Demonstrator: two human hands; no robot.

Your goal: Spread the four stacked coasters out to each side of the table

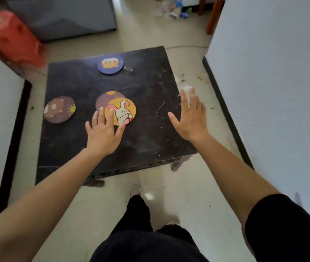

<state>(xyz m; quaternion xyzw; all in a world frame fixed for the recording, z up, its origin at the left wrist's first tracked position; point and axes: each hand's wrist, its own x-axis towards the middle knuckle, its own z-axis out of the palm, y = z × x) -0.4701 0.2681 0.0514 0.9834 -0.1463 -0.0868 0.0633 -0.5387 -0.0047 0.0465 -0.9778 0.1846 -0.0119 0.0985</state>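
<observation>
Left hand (pixel 103 135) fingers on yellow rabbit coaster (pixel 122 111), frame centre.
Right hand (pixel 192 118) flat, spread, empty over surface (pixel 150 137) right edge.

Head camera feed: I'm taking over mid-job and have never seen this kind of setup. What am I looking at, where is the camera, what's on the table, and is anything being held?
There is no machine here: a person works with two bare hands, and the single picture comes from a camera worn on the head, looking forward and down.

Below is a scuffed square black table with four round picture coasters. A blue coaster lies near the far edge, a brown-purple coaster near the left edge. In the middle, a yellow rabbit coaster partly overlaps a purple coaster beneath it, so those two are not yet spread out.

The left hand is flat, fingers spread, fingertips touching the yellow coaster's near-left rim, apparently ready to slide it. The right hand is open over the table's right edge, holding nothing.
</observation>
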